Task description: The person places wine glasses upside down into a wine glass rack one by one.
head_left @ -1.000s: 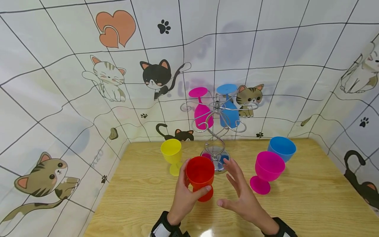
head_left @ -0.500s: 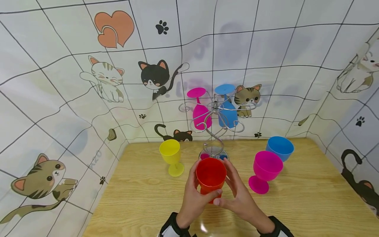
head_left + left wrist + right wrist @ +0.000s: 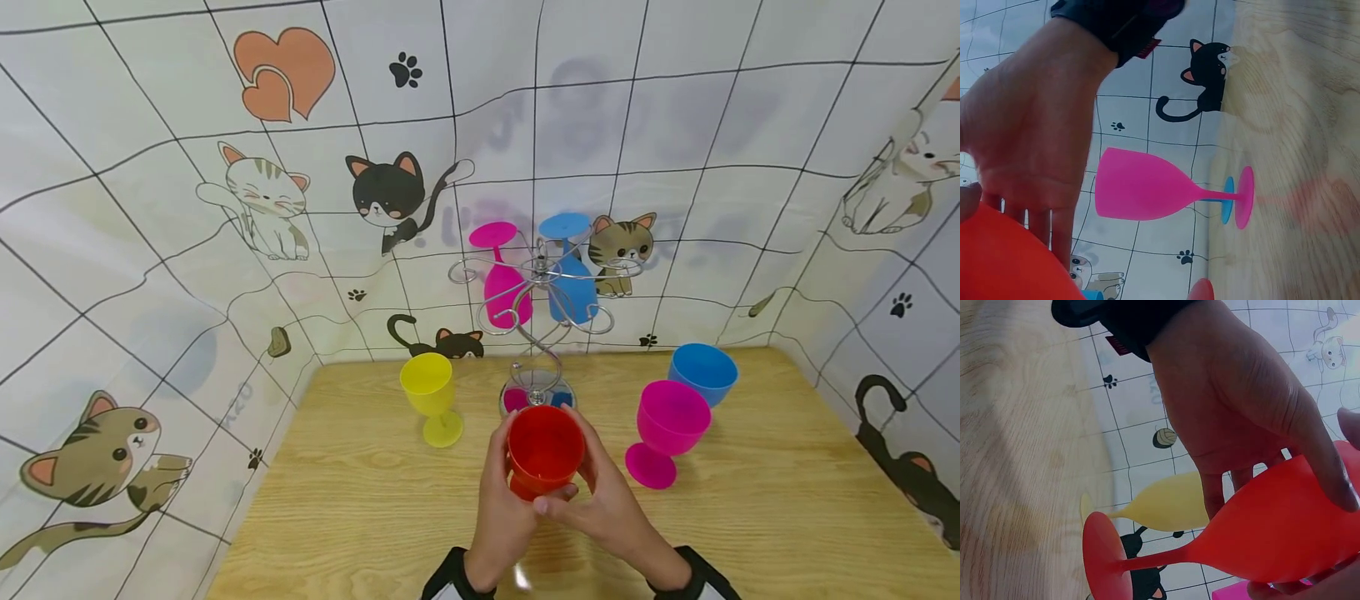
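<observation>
A red plastic goblet point(image 3: 546, 450) stands upright between my two hands, in front of the metal rack. My left hand point(image 3: 502, 512) grips its left side and my right hand point(image 3: 609, 504) grips its right side, the thumbs meeting at the near side. In the right wrist view the red goblet's bowl point(image 3: 1279, 519) lies between the fingers of both hands, with its stem and foot free below. The foot looks raised off the wooden table point(image 3: 360, 517). The left wrist view shows part of the red bowl point(image 3: 1004, 262) against the fingers.
A wire rack point(image 3: 542, 333) holds an upside-down pink goblet point(image 3: 508, 292) and a blue one point(image 3: 573, 287) at the back. Left of it stands a yellow goblet point(image 3: 427, 387). To the right stand a pink goblet point(image 3: 673, 417) and a blue goblet point(image 3: 703, 371). A cat-print curtain point(image 3: 360, 83) surrounds the table.
My right hand has closed in from the right onto the red goblet, which my left hand held alone at first. The goblet has shifted right in the head view.
</observation>
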`<state>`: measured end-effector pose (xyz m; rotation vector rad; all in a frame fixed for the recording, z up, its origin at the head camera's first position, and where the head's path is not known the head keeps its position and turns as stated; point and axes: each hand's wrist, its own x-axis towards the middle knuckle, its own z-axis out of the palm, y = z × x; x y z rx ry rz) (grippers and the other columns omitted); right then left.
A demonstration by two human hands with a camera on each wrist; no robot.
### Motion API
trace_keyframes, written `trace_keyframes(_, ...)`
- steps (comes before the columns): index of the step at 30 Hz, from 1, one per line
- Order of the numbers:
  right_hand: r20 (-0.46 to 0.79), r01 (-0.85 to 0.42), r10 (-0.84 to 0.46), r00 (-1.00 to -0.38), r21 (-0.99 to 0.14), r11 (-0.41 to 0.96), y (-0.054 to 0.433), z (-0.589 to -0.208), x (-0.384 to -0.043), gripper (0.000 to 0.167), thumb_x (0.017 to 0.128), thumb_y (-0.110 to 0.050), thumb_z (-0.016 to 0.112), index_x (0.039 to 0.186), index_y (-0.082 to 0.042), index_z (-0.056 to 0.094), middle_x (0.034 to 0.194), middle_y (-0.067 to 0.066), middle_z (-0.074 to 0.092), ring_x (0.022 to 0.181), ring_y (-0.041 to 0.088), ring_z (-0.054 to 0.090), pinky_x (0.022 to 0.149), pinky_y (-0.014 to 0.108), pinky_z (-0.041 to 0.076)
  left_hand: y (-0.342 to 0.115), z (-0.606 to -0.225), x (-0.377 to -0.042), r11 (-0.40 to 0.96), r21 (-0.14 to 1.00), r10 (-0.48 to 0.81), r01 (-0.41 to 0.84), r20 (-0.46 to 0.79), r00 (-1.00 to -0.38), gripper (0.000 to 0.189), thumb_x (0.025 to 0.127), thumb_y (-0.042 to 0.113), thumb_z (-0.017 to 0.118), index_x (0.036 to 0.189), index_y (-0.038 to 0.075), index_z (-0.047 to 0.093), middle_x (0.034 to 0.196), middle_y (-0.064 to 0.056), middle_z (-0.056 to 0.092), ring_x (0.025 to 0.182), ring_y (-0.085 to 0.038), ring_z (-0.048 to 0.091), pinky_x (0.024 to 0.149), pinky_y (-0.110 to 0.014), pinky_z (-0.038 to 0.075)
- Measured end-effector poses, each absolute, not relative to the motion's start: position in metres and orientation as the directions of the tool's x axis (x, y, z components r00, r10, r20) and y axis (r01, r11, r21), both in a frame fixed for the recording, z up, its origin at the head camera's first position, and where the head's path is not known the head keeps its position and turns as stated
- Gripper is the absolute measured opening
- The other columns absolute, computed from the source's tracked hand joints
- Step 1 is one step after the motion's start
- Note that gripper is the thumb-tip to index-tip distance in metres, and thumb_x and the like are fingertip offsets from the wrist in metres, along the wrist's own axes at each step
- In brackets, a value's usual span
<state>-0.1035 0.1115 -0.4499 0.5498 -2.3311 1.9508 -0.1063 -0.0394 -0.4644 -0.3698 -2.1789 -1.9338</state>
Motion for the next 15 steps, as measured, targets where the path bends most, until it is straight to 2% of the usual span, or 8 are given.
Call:
trace_keyframes(2, 0.249, -0.285, -0.218, -0.943, -0.946, 0.152, 0.110, -0.450, -0.103, 0.096, 0.079, -0.018, 0.081, 0.154, -0.027, 0.023, 0.147, 0.004, 0.044, 0.133, 0.034, 0.044, 0.097, 0.042, 0.055, -0.036, -0.468, -0.105, 0.133, 0.925, 0.029, 0.355, 0.355, -0.935, 0.092, 0.075, 0.021, 0.085, 0.149, 0.028, 0.030, 0.146, 0.006, 0.046, 0.132, -0.021, 0.047, 0.092, -0.032, 0.057)
trace_keyframes(8, 0.236, -0.267, -0.196, -0.952, -0.952, 0.148, 0.108, -0.449, -0.103, 0.092, 0.078, -0.020, 0.082, 0.151, -0.019, 0.027, 0.144, 0.009, 0.046, 0.129, 0.037, 0.043, 0.085, 0.037, 0.059, -0.027, -0.478, -0.101, 0.204, 0.869, -0.029, 0.450, 0.465, -0.885, 0.092, 0.075, 0.020, 0.086, 0.149, 0.018, 0.031, 0.145, 0.002, 0.047, 0.129, -0.023, 0.050, 0.090, -0.035, 0.058)
trace_keyframes(15, 0.209, -0.234, -0.148, -0.967, -0.956, 0.178, 0.106, -0.446, -0.104, 0.089, 0.074, -0.018, 0.086, 0.146, -0.018, 0.034, 0.142, 0.009, 0.048, 0.128, 0.037, 0.044, 0.079, 0.035, 0.061, -0.022, -0.479, -0.099, 0.262, 0.855, -0.045, 0.447, 0.473, -0.880, 0.093, 0.075, 0.018, 0.085, 0.149, 0.019, 0.030, 0.144, -0.001, 0.047, 0.128, -0.023, 0.051, 0.089, -0.034, 0.058)
